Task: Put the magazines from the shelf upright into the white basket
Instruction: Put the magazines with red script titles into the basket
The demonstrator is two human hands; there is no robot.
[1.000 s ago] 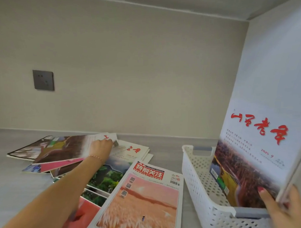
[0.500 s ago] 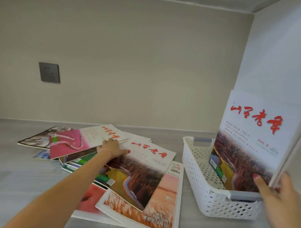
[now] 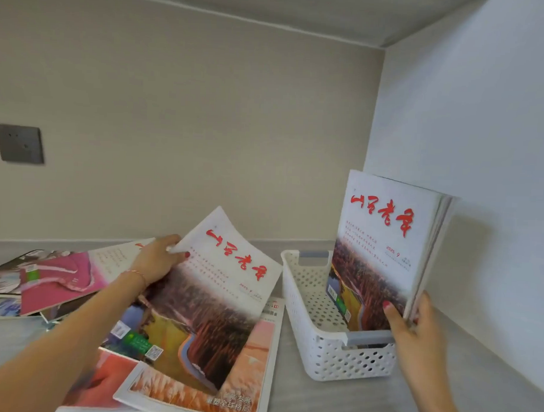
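While my right hand (image 3: 414,331) steadies the stack (image 3: 383,246) standing upright at the right end of the basket (image 3: 307,302), fingers closed on its near lower edge, my left hand (image 3: 158,260) has a magazine (image 3: 212,302) pinched at its top corner, thumb over the cover and fingers behind. That corner is raised; the lower part seems to lie on the loose pile (image 3: 55,278) spread over the shelf (image 3: 325,402) left of the basket. I judge this the pick-up for the next transfer, with several magazines left to go. Next I must lift it clear, turn it vertical, and slide it in against the stack's front. The cover bends easily, so I'd want a firmer hold first.
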